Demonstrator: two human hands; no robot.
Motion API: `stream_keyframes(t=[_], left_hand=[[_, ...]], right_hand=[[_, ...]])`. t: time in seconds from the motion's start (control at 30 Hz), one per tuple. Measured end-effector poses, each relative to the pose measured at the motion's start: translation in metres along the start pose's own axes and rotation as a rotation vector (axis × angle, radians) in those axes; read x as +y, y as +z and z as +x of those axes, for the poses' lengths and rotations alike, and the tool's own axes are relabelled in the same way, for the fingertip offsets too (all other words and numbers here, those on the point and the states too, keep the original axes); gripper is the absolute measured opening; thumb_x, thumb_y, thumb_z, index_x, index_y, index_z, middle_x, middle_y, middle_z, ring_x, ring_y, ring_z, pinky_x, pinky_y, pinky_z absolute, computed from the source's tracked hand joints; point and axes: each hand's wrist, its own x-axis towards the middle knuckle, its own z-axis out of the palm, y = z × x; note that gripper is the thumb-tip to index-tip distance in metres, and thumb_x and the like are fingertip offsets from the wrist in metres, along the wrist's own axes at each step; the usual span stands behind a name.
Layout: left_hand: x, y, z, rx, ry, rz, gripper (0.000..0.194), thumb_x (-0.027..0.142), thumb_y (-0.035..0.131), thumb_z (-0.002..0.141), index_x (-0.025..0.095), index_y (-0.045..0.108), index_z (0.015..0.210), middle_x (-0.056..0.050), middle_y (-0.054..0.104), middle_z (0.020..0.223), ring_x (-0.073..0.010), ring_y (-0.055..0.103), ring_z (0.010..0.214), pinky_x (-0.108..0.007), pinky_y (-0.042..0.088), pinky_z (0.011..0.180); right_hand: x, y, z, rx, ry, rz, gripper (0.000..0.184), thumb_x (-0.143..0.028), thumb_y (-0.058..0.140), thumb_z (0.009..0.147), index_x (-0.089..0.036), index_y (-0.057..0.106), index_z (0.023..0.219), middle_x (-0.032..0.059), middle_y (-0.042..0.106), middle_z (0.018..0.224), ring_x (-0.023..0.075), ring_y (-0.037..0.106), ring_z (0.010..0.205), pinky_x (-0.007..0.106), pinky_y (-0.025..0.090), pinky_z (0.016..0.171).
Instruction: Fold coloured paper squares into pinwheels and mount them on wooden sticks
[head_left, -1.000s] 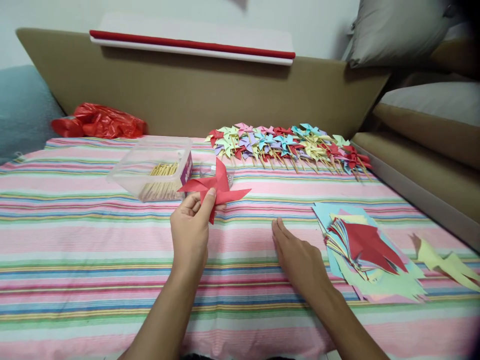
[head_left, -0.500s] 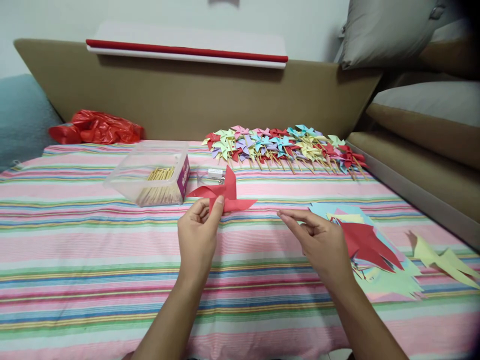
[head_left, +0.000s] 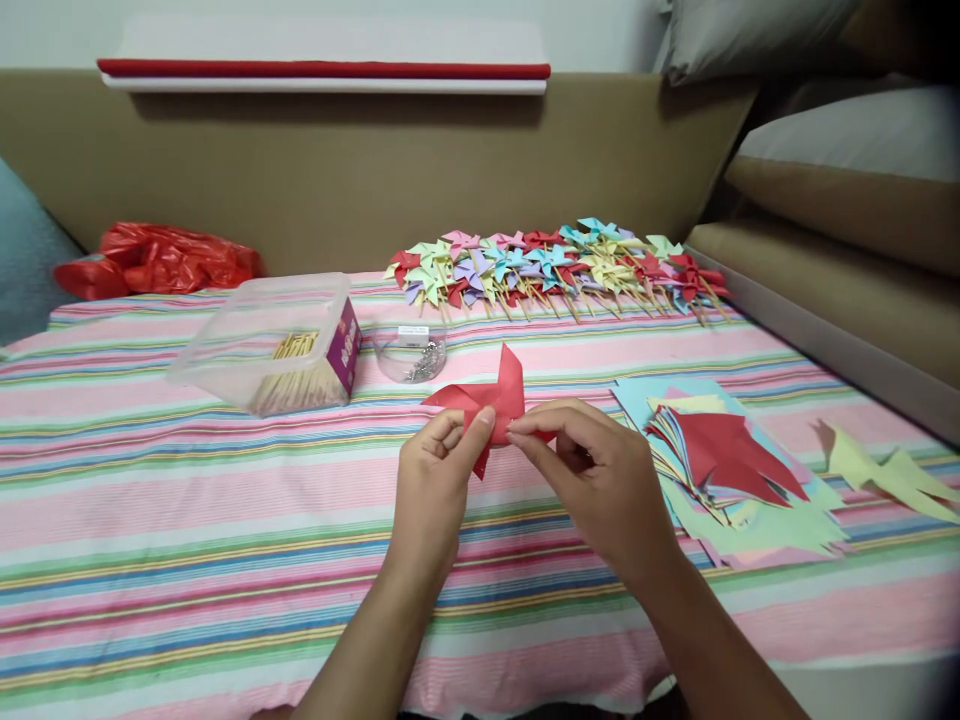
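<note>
A red paper pinwheel [head_left: 508, 385] with folded blades is held up over the striped cloth. My left hand [head_left: 442, 475] is closed on it, the thumb pressing near its centre. My right hand [head_left: 600, 480] is closed in a pinch against the pinwheel's right side, thumb and forefinger touching near the middle. Whatever lies between those fingertips is too small to make out. Behind the pinwheel stands a clear round dish [head_left: 382, 368] with small metal pieces and a white label. To its left lies a clear plastic box [head_left: 217, 350] of wooden sticks.
Many finished paper pinwheels on sticks [head_left: 555, 262] lie along the back. Cut paper sheets [head_left: 724, 450] are stacked at the right, beside a loose yellow cut piece [head_left: 885, 475]. A red plastic bag [head_left: 172, 260] sits at back left. Cushions [head_left: 847, 150] border the right.
My right hand has moved left to meet the red pinwheel. My left hand has shifted slightly right in view with it, and the pinwheel has turned a little. The view has shifted too.
</note>
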Motion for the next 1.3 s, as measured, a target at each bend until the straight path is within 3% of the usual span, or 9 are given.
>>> stream_keyframes(t=[0.17,0.33,0.53,0.67,0.83,1.1,1.3], left_hand=[[0.000,0.001,-0.002,-0.025,0.004,-0.026,0.031,0.038,0.070,0.088,0.018,0.057,0.069,0.002,0.054,0.070,-0.0123,0.045,0.068,-0.026,0.037,0.066],[0.003,0.001,-0.004,-0.055,0.011,-0.017,0.030,0.039,0.071,0.088,0.018,0.058,0.071,0.002,0.055,0.070,-0.0129,0.047,0.070,-0.026,0.038,0.067],[0.007,0.002,-0.004,-0.062,0.038,0.021,0.038,0.041,0.075,0.083,0.019,0.051,0.064,0.004,0.044,0.062,-0.0112,0.039,0.061,-0.025,0.034,0.058],[0.008,0.003,-0.005,-0.071,0.034,0.014,0.040,0.041,0.074,0.084,0.019,0.048,0.063,0.005,0.039,0.061,-0.0105,0.036,0.060,-0.024,0.031,0.056],[0.008,0.002,-0.006,-0.097,0.049,0.030,0.041,0.040,0.073,0.086,0.019,0.045,0.064,0.005,0.037,0.061,-0.0102,0.033,0.059,-0.024,0.028,0.054],[0.008,0.002,-0.007,-0.100,0.074,0.065,0.044,0.041,0.071,0.087,0.020,0.041,0.063,0.005,0.032,0.060,-0.0102,0.030,0.057,-0.025,0.027,0.052],[0.009,0.003,-0.007,-0.090,0.068,0.057,0.044,0.041,0.072,0.086,0.020,0.042,0.062,0.005,0.033,0.059,-0.0103,0.031,0.056,-0.025,0.027,0.051]], right_hand=[[0.003,-0.003,0.002,-0.034,-0.033,-0.017,0.010,-0.013,0.066,0.092,-0.021,0.072,0.092,-0.0010,0.070,0.088,0.0081,0.053,0.063,0.021,0.043,0.055],[0.003,-0.007,0.002,-0.041,-0.016,-0.040,0.010,-0.018,0.065,0.093,-0.022,0.073,0.091,0.0023,0.059,0.095,0.0106,0.058,0.072,0.024,0.046,0.057],[0.003,-0.009,-0.001,-0.045,0.010,-0.053,0.012,-0.023,0.062,0.096,-0.026,0.074,0.094,0.0047,0.053,0.103,0.0162,0.062,0.089,0.028,0.053,0.069],[0.002,-0.010,0.000,-0.052,0.075,-0.026,0.010,-0.025,0.065,0.095,-0.026,0.074,0.092,0.0031,0.051,0.104,0.0113,0.058,0.076,0.026,0.052,0.065],[0.001,-0.011,0.001,-0.081,0.152,0.018,0.009,-0.027,0.067,0.094,-0.027,0.075,0.092,0.0004,0.051,0.107,0.0027,0.040,0.052,0.023,0.044,0.052],[0.003,-0.010,0.002,-0.071,0.176,0.062,0.007,-0.027,0.068,0.092,-0.025,0.074,0.090,0.0029,0.055,0.097,0.0103,0.049,0.065,0.023,0.042,0.051],[0.003,-0.010,0.003,-0.078,0.183,0.077,0.007,-0.028,0.067,0.092,-0.026,0.074,0.090,0.0016,0.056,0.089,0.0117,0.048,0.067,0.024,0.041,0.053]])
